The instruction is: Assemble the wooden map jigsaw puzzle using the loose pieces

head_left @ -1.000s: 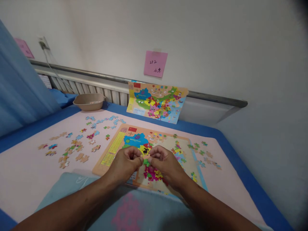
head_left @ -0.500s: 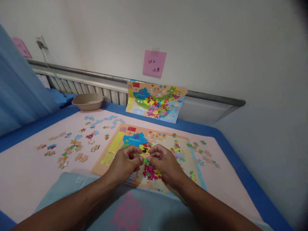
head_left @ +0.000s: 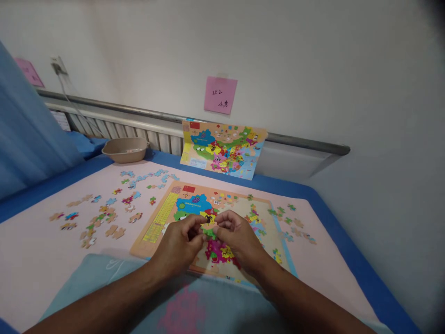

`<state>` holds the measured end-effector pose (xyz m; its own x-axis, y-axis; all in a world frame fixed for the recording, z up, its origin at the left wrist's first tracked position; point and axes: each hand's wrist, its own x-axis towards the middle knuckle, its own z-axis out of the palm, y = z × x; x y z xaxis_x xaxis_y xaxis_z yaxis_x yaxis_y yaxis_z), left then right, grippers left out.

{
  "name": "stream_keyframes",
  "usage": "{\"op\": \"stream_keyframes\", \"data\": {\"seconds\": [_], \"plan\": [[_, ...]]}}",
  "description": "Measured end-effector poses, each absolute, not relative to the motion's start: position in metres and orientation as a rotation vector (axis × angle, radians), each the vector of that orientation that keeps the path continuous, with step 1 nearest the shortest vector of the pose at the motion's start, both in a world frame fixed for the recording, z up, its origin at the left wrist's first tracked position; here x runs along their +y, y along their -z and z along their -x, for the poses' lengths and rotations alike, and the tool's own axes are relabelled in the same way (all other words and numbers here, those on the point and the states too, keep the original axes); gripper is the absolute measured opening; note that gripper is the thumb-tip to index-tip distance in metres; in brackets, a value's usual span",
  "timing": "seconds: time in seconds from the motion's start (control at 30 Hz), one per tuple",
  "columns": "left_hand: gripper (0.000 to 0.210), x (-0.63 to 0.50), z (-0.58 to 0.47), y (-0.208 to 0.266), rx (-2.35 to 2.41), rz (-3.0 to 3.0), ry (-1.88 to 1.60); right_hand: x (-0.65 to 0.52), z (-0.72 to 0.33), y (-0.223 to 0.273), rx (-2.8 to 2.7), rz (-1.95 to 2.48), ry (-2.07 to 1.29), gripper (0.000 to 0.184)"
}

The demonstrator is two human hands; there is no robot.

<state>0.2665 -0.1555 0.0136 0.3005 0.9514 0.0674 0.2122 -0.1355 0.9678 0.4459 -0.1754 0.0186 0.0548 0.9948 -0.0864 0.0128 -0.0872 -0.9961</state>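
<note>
A wooden map puzzle board [head_left: 163, 213] lies on the pink sheet in front of me, partly filled with coloured pieces. My left hand [head_left: 179, 243] and my right hand [head_left: 236, 239] meet above the board's middle, fingertips pinched together on a small green puzzle piece [head_left: 210, 233]. Both hands hover just over the filled yellow and magenta part of the map. Loose puzzle pieces [head_left: 100, 213] are scattered left of the board, and a few more loose pieces [head_left: 294, 225] lie to its right.
A reference map picture [head_left: 222, 149] leans against the wall rail at the back. A beige bowl [head_left: 124, 149] stands at the back left. A pink note [head_left: 220, 95] is stuck on the wall. A light blue cloth [head_left: 104, 283] covers my lap near the table's front edge.
Both hands stay pinched on the green piece and have barely shifted over the board. The view has tilted slightly, so the scene sits a little lower and left.
</note>
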Motion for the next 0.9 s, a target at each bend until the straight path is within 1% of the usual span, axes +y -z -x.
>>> {"op": "stream_keyframes", "data": {"seconds": [0.4,0.47,0.53,0.67,0.77,0.83,0.9], "plan": [[0.044,-0.152,-0.265,-0.005,1.100,-1.586,-0.862,-0.175,-0.448,-0.016,-1.140,1.291,-1.267,0.030],[0.048,-0.151,-0.262,-0.012,1.105,-1.603,-0.878,-0.169,-0.459,-0.021,-1.141,1.301,-1.212,0.031],[0.049,-0.150,-0.259,-0.023,1.131,-1.640,-0.902,-0.159,-0.479,-0.031,-1.123,1.322,-1.083,0.033],[0.034,-0.156,-0.251,-0.047,1.164,-1.755,-0.910,-0.143,-0.525,-0.045,-1.065,1.406,-0.897,0.037],[0.015,-0.175,-0.248,-0.049,1.018,-1.855,-0.737,-0.136,-0.544,-0.038,-1.049,1.459,-0.892,0.036],[0.012,-0.194,-0.247,-0.039,0.778,-1.984,-0.578,-0.133,-0.548,-0.028,-1.051,1.481,-0.913,0.036],[0.013,-0.214,-0.247,-0.024,0.390,-2.117,-0.520,-0.129,-0.548,-0.018,-1.046,1.491,-0.925,0.034]]}}
